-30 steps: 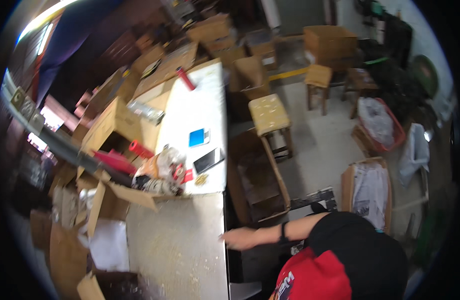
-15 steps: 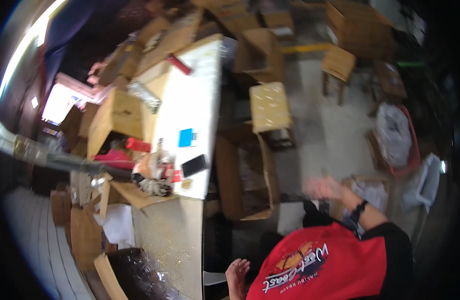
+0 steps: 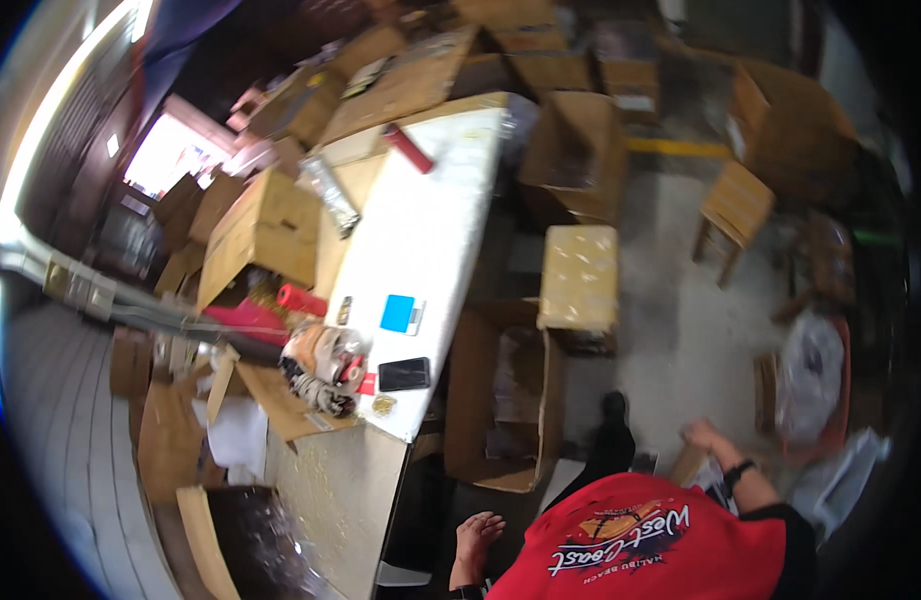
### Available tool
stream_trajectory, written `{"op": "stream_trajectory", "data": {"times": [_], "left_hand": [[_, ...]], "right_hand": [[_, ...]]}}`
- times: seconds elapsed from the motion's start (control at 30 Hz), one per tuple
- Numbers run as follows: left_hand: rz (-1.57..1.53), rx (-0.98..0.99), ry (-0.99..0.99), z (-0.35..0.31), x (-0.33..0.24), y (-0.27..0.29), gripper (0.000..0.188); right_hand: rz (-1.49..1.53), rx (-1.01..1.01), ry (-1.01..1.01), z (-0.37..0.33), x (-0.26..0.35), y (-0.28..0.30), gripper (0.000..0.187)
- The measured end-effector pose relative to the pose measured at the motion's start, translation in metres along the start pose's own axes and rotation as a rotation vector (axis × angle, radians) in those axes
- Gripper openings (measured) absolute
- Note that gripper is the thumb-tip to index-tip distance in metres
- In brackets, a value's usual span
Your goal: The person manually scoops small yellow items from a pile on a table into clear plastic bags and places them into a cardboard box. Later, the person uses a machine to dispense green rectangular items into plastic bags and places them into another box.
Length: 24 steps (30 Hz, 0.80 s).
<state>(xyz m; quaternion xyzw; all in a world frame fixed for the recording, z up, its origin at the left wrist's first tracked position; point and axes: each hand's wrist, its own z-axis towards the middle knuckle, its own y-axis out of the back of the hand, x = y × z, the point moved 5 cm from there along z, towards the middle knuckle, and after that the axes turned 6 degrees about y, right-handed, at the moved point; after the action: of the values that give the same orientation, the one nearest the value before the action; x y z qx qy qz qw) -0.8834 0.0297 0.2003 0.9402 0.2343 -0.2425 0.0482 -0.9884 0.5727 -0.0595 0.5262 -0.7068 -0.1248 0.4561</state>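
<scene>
My left hand point(image 3: 478, 535) is low in the view, just right of the white table's point(image 3: 406, 225) near end. Its fingers are loosely bent and apart, with nothing in them. My right hand point(image 3: 703, 436) hangs away from my body on the right, above a carton partly hidden by my arm. Its fingers are small, and whether they are curled or spread is unclear. Neither hand touches the table, where a black phone point(image 3: 404, 374), a blue-and-white flat item point(image 3: 401, 314) and a red cylinder point(image 3: 409, 148) lie.
An open cardboard box point(image 3: 463, 400) stands beside the table. Beyond it are a yellow-topped stool point(image 3: 579, 275) and a wooden stool point(image 3: 738, 205). A red tub point(image 3: 839, 400) holding a clear plastic bag point(image 3: 809, 375) sits at right. Cartons point(image 3: 266, 225) crowd the left side.
My view has shifted, so the table and boxes appear farther right and lower. My right hand has dropped and sits lower in the view; it is less blurred.
</scene>
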Motion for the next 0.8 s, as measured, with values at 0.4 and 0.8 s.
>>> {"op": "stream_trajectory", "data": {"times": [0.4,0.8], "left_hand": [[-0.047,0.045,-0.059,0.104,-0.102,-0.130,0.020],[-0.247,-0.127,-0.118,0.089,-0.153,-0.178,0.023]], "right_hand": [[0.625,-0.382,-0.316,0.027,-0.114,0.199,0.021],[0.294,0.133,-0.353,0.173,-0.107,0.294,0.016]]}}
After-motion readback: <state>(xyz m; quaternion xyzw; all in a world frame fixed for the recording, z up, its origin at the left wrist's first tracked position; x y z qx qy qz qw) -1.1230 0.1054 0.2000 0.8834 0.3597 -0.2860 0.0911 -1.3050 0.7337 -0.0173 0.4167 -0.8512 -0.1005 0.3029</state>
